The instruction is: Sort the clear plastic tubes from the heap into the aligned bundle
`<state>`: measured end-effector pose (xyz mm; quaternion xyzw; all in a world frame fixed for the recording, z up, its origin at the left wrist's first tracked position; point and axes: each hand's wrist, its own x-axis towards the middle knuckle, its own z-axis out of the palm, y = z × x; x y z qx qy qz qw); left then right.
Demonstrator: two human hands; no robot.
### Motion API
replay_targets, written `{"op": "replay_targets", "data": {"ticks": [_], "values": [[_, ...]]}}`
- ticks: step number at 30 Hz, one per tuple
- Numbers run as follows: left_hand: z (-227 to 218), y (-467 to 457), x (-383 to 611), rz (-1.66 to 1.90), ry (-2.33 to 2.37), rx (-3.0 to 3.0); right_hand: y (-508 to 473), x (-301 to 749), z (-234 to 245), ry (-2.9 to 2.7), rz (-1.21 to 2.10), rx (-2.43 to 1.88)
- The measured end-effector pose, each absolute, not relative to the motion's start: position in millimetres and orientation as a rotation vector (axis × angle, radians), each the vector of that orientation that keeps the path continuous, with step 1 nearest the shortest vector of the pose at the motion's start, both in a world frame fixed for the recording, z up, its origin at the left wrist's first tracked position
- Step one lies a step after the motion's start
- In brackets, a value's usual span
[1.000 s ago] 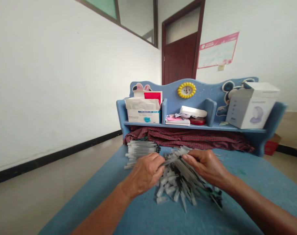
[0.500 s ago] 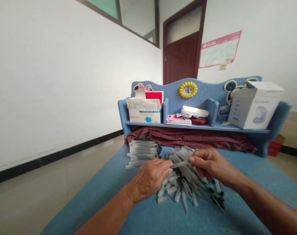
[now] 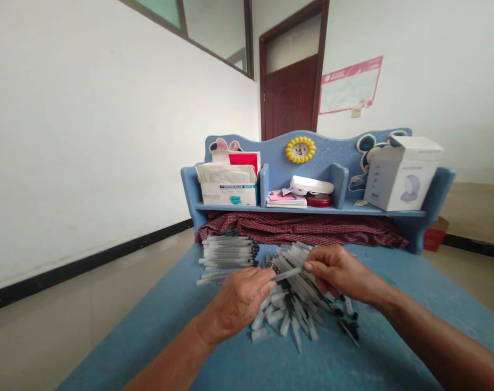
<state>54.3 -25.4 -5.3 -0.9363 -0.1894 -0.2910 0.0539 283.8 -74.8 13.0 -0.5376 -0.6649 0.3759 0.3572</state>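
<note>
A loose heap of clear plastic tubes with black ends [image 3: 298, 304] lies on the blue desk [image 3: 336, 364]. Both my hands are over it. My left hand [image 3: 241, 301] and my right hand [image 3: 336, 271] each pinch one end of a single clear tube [image 3: 288, 274], held level between them just above the heap. To the left of the heap lies a tidy stack of the same tubes [image 3: 226, 254], all laid side by side.
A blue shelf unit [image 3: 336, 209] at the desk's far end carries a mask box [image 3: 229, 187], booklets, a red tin and a white carton [image 3: 401, 174]. A red checked cloth [image 3: 304, 228] lies under the shelf. White wall and floor at left, brown door behind.
The view has shifted slightly, so everything sits a little further left. My hands keep the same grip on the tube, which now sits a bit lower than one second ago.
</note>
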Motion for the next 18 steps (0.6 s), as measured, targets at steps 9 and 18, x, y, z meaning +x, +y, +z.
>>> {"op": "replay_targets", "data": {"ticks": [9,18], "values": [[-6.7,-24.1,54.4,-0.919,-0.586,-2.839,-73.8,284.6,11.3,-1.708,0.978,-1.404],[-7.5,-24.1,55.4,-0.926,-0.587,-2.843,-74.5,284.3,10.9,-1.687,1.047,-1.364]]}}
